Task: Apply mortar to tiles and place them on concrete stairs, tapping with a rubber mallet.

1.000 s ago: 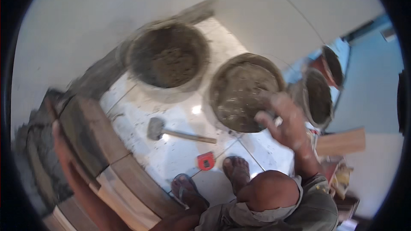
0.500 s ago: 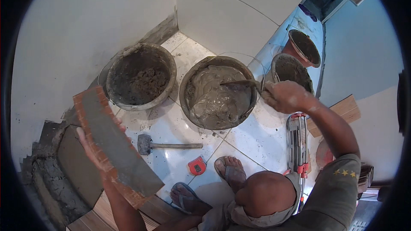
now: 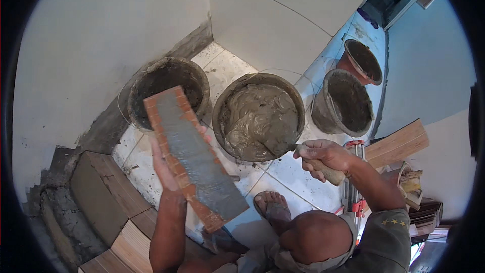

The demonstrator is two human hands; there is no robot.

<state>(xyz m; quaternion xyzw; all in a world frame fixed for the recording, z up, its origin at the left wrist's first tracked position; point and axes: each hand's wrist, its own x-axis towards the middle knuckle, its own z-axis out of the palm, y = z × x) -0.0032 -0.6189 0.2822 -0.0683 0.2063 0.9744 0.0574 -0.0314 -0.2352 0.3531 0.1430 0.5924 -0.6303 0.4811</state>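
Observation:
My left hand grips a long reddish-brown tile from beneath and along its left edge. The tile's upturned back carries a grey coat of mortar, with bare strips along its edges. My right hand is closed around the wooden handle of a trowel. Its blade dips into wet grey mortar at the near side of a round tub. The tile's far end overlaps my view of a second tub, with dark residue inside.
Two more buckets, one grey and one reddish, stand at the right. Wood-look tiles form a step edge at left beside rough mortar. A tile cutter and a loose plank-like tile lie right of my knee.
The tile has moved right, toward the middle, now covering the tape measure and most of the mallet. My right hand has come nearer, bringing the trowel blade to the mortar's near edge.

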